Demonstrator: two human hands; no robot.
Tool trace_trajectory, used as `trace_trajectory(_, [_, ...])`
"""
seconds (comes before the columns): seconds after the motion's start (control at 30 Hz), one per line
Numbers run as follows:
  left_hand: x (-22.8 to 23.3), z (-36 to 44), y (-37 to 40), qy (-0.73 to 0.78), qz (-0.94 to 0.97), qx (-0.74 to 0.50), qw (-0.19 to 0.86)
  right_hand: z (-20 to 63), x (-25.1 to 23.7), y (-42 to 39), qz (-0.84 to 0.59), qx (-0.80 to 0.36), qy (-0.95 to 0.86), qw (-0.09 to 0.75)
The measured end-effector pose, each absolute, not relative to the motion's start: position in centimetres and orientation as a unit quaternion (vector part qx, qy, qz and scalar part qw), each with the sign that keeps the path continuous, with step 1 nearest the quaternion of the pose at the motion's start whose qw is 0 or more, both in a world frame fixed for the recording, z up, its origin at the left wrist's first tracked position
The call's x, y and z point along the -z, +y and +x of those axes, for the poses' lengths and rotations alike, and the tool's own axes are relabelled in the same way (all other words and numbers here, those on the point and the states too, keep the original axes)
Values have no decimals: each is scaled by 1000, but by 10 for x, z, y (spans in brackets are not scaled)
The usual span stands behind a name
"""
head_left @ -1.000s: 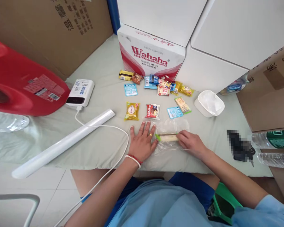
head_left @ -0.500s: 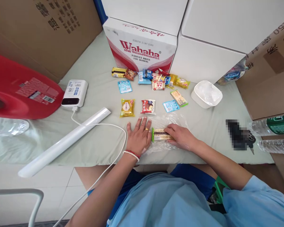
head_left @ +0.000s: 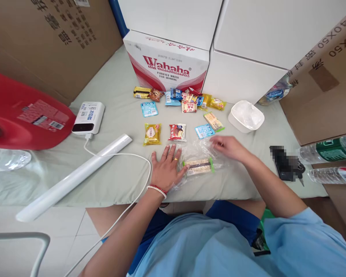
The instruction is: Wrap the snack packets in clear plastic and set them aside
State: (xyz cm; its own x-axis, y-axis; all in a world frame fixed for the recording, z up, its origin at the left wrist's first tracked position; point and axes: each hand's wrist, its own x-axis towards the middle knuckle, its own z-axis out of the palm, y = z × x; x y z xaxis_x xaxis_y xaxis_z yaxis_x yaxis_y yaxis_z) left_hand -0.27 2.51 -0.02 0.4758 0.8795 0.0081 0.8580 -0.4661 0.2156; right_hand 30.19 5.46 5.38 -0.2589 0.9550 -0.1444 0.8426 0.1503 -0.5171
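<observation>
My left hand (head_left: 166,166) lies flat, fingers spread, on the left edge of a clear plastic bag (head_left: 203,156) spread on the pale green cloth. A long wafer snack with green ends (head_left: 198,167) rests on or in the bag, just right of my left thumb. My right hand (head_left: 228,146) hovers over the bag's far right part, fingers loosely apart and blurred, holding nothing I can make out. Beyond the bag lie a yellow snack packet (head_left: 152,134), a red snack packet (head_left: 177,132) and a light blue packet (head_left: 204,130).
Several more snack packets (head_left: 181,100) lie before a Wahaha carton (head_left: 166,65). A white bowl (head_left: 245,115) stands right, water bottles (head_left: 328,150) far right. Left are a power bank (head_left: 88,117) with cable, a white roll (head_left: 72,178) and a red jug (head_left: 23,115).
My right hand let go of the wafer snack and rose up and away to the far right of the bag. The snack stays by my left hand, which did not move.
</observation>
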Motion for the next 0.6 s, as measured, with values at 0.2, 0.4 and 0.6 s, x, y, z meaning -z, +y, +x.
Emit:
trace_trajectory(0.2, [5, -5, 26, 504, 854, -108, 65, 317, -44, 147, -786, -67, -611, 74])
trace_trajectory(0.4, [-6, -18, 9, 384, 876, -289, -36, 306, -28, 150, -806, -86, -580, 84])
trace_trajectory(0.6, [-26, -15, -20, 181, 957, -208, 91, 316, -52, 100, -665, -311, -561, 382])
